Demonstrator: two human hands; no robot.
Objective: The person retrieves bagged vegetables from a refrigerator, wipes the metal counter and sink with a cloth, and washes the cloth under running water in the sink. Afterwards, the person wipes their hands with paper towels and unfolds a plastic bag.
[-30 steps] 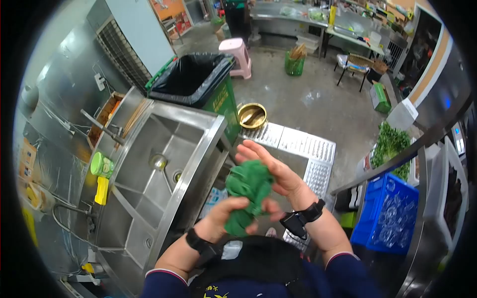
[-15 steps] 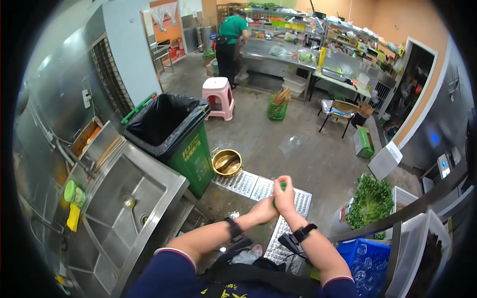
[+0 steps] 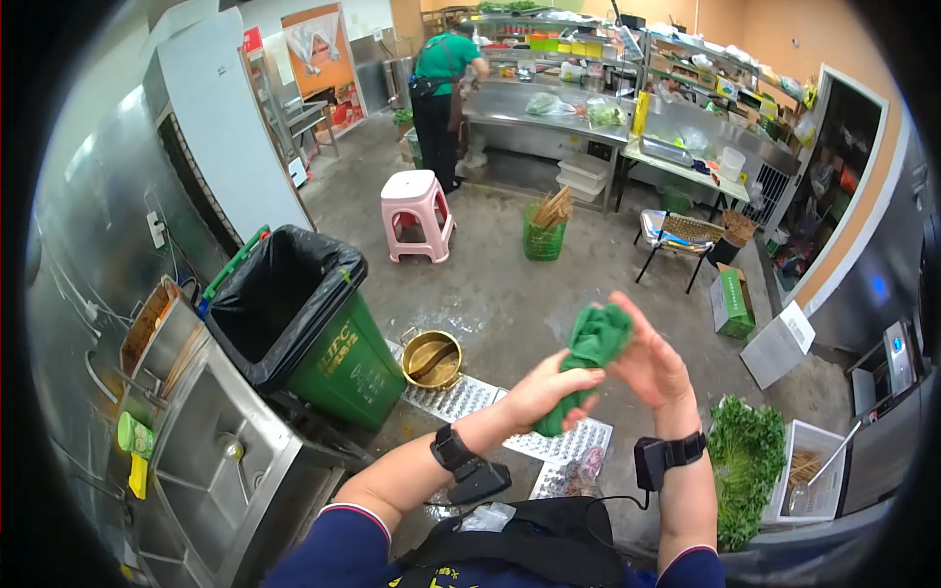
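A bunched green cloth (image 3: 600, 335) is held up in front of my body, above the floor. My left hand (image 3: 545, 394) wraps round its lower part, with the cloth's end sticking out below the fingers. Beside the upper end, my right hand (image 3: 655, 358) is spread with its fingers pointing up; it is touching or very close to the cloth. Black bands with small boxes sit on both wrists. Below the hands lie white studded floor panels (image 3: 470, 397), with a gold divided pot (image 3: 431, 359) at their far left end.
A lined green bin (image 3: 338, 367) stands left, beside a steel sink (image 3: 265, 431). Ahead are a pink stool (image 3: 417, 220), a green basket of sticks (image 3: 545, 235) and a chair (image 3: 676, 233). Leafy greens (image 3: 747, 470) lie at right. A person in green (image 3: 443, 88) works at the far counter.
My hands were together around the cloth; now the right hand has opened and come away to the right, and more cloth shows. The view has shifted forward, lifting the hands in frame.
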